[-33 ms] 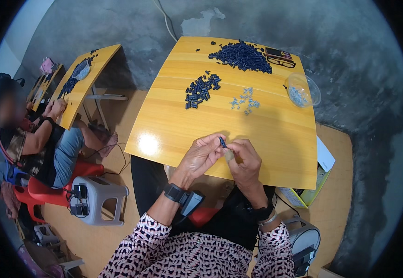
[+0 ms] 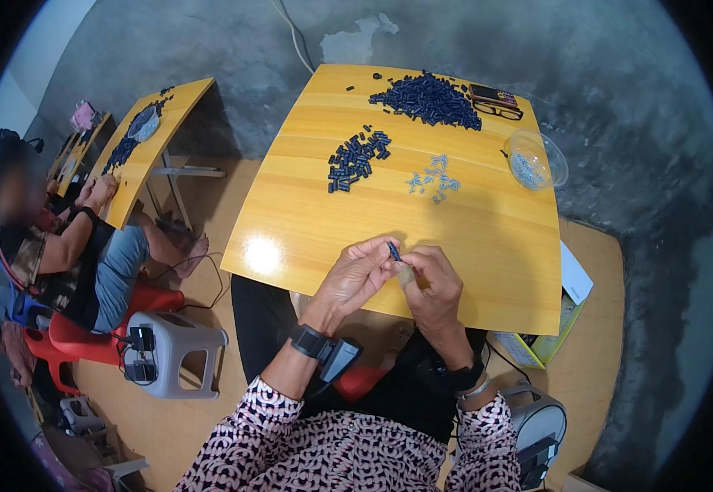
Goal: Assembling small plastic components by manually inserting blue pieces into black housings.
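Note:
Above the near edge of the table, my left hand (image 2: 355, 273) pinches a small black cylindrical part (image 2: 394, 251) between thumb and fingertips. My right hand (image 2: 433, 289) closes on the near end of that same part, its thumb wearing a tan cover. Whether a small metal piece is also between the right fingertips is hidden. Ahead of my hands lies a loose scatter of small silvery metal pieces (image 2: 434, 179), likely screws. To its left is a group of black cylindrical parts (image 2: 356, 162). A bigger heap of similar black parts (image 2: 426, 100) is piled at the far side.
A clear plastic tub (image 2: 529, 164) with silvery pieces stands at the table's right edge, near eyeglasses (image 2: 497, 109) and a dark keypad device (image 2: 492, 94). A yellow-green box (image 2: 557, 336) sits below right. At left, another person works at a second table (image 2: 172, 102), beside a grey stool (image 2: 178, 353).

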`<action>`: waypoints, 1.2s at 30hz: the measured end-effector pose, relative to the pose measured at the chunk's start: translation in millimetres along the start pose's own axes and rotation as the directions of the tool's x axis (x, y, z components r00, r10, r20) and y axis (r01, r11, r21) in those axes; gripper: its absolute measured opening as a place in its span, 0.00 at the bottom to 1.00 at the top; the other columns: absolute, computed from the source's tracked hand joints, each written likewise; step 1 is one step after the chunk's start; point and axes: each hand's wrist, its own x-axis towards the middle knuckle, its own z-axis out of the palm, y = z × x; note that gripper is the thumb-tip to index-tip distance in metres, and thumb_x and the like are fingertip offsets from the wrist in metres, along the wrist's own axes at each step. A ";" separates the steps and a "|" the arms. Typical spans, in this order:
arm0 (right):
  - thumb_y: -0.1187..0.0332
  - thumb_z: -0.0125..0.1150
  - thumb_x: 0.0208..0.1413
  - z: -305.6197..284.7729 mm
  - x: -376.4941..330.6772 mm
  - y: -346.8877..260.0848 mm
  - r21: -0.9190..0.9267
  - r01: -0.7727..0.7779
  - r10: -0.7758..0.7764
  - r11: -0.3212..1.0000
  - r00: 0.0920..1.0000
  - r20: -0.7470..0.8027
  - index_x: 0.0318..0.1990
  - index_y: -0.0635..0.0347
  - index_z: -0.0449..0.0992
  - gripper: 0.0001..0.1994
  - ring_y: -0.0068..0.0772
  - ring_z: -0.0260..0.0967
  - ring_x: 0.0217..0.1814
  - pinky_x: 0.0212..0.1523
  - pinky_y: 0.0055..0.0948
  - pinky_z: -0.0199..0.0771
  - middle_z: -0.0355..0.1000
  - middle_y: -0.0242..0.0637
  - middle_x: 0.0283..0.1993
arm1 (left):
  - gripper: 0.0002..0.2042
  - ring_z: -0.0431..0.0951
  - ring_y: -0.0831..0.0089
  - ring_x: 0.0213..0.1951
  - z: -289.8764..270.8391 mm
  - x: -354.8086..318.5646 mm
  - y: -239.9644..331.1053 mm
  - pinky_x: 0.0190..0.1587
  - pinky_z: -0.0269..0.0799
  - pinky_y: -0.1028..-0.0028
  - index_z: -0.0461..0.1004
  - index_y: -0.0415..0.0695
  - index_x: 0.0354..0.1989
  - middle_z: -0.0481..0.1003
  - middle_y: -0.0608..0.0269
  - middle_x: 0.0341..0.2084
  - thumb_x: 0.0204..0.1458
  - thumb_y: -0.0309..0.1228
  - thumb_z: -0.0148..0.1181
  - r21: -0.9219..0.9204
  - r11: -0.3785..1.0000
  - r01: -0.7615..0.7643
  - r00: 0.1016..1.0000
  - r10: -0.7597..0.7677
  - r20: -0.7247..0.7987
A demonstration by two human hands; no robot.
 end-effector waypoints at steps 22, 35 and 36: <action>0.78 0.65 0.44 -10.3 2.1 -3.2 0.039 -0.059 0.059 0.997 0.998 0.005 0.32 0.63 0.74 0.07 0.35 0.69 0.30 0.28 0.27 0.69 0.68 0.40 0.31 | 0.10 0.70 0.82 0.29 0.9 0.4 -0.9 0.41 0.71 0.79 0.72 0.36 0.42 0.72 0.67 0.29 0.56 0.28 0.54 0.002 1.000 0.006 0.999 -0.006 -0.034; 0.80 0.63 0.43 -3.4 1.8 -2.5 0.012 -0.018 0.018 1.000 1.000 0.001 0.33 0.63 0.74 0.08 0.37 0.69 0.29 0.28 0.28 0.69 0.68 0.41 0.31 | 0.09 0.72 0.82 0.31 0.8 0.8 -0.5 0.38 0.71 0.83 0.72 0.36 0.41 0.73 0.65 0.30 0.56 0.28 0.54 0.012 1.000 0.028 0.999 -0.027 -0.027; 0.80 0.63 0.43 -2.7 1.3 -1.4 0.013 -0.018 0.018 1.000 1.000 0.002 0.33 0.63 0.74 0.08 0.37 0.69 0.29 0.28 0.28 0.69 0.68 0.41 0.31 | 0.09 0.72 0.82 0.31 0.1 0.4 -0.2 0.38 0.71 0.83 0.72 0.36 0.41 0.73 0.65 0.30 0.56 0.28 0.54 0.012 1.000 0.026 0.999 -0.026 -0.028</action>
